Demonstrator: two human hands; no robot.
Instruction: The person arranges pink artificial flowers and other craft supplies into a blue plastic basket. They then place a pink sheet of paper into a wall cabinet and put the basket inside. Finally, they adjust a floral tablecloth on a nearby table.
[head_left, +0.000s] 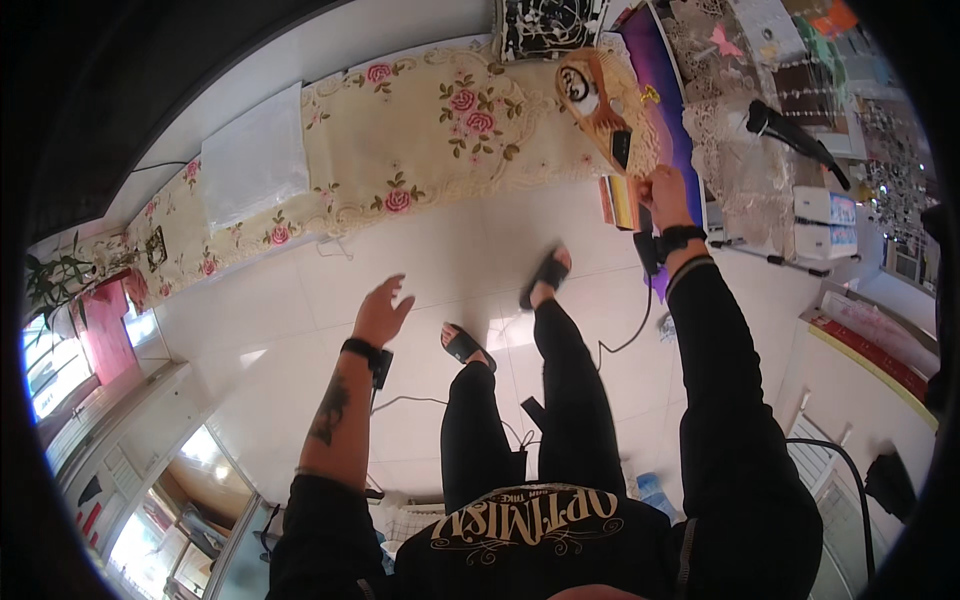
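My left hand (382, 310) hangs over the tiled floor, holding nothing, its fingers loosely apart. Over at the right, my right hand (667, 196) is curled close to the lower rim of a woven wicker basket (643, 124). What its fingers grip, if anything, is hidden. A box with yellow and orange stripes (616, 202) lies right beside those fingers. Inside the basket are a small black rectangular object (621, 148) and a round black-and-white item (576, 86). The basket rests at the right end of a long table covered with a rose-patterned tablecloth (352, 150).
A clear plastic sheet (256, 157) lies on the table's left part. Tangled white cords fill a black tray (551, 26) at the back. Lace-covered furniture (742, 150) stands at right, with a folded black umbrella-like object (799, 142). Dark cables (626, 345) hang near my legs.
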